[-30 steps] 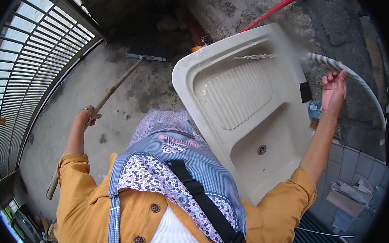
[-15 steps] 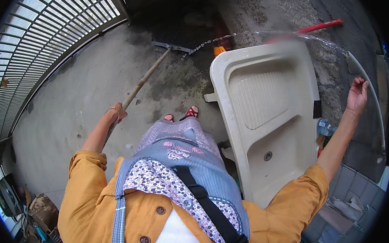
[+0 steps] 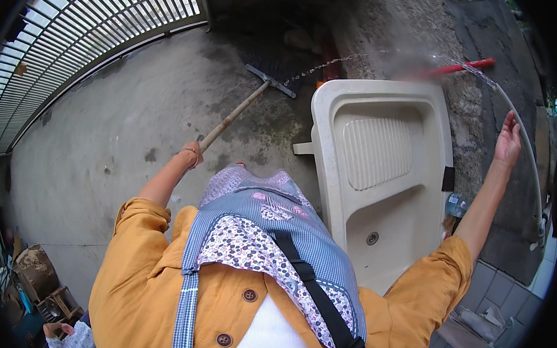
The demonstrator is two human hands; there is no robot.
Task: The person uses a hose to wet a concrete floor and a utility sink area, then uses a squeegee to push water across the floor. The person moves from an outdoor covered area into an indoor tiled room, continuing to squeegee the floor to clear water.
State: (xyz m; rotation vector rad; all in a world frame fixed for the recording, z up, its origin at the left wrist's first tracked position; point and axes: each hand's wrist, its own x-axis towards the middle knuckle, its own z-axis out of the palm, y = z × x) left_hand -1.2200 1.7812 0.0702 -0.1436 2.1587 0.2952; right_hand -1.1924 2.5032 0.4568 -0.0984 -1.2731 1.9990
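My left hand (image 3: pixel 191 154) is closed round the wooden handle of a broom (image 3: pixel 234 115). The broom's wide grey head (image 3: pixel 271 82), with dark bristles at its far side, rests on the wet concrete floor. At the right, my right hand (image 3: pixel 508 146) is raised, its fingers against a pale ribbed hose (image 3: pixel 530 145) close to its end. Water (image 3: pixel 336 61) leaves the hose and arcs left over the sink's far end, coming down beside the broom head. A cream sink with a ribbed washboard (image 3: pixel 378 154) stands between my arms.
A metal barred gate (image 3: pixel 108 42) runs along the left. Behind the sink lies a red pole (image 3: pixel 460 69). A clear plastic bottle (image 3: pixel 456 205) is by the sink's right side. Boxes (image 3: pixel 36 271) and another person's pale patterned sleeve (image 3: pixel 80 338) show at lower left.
The broom head has come nearer and to the right, and its bar is tilted differently. My left hand has shifted right with the handle. A person's sleeve and hand have appeared at lower left.
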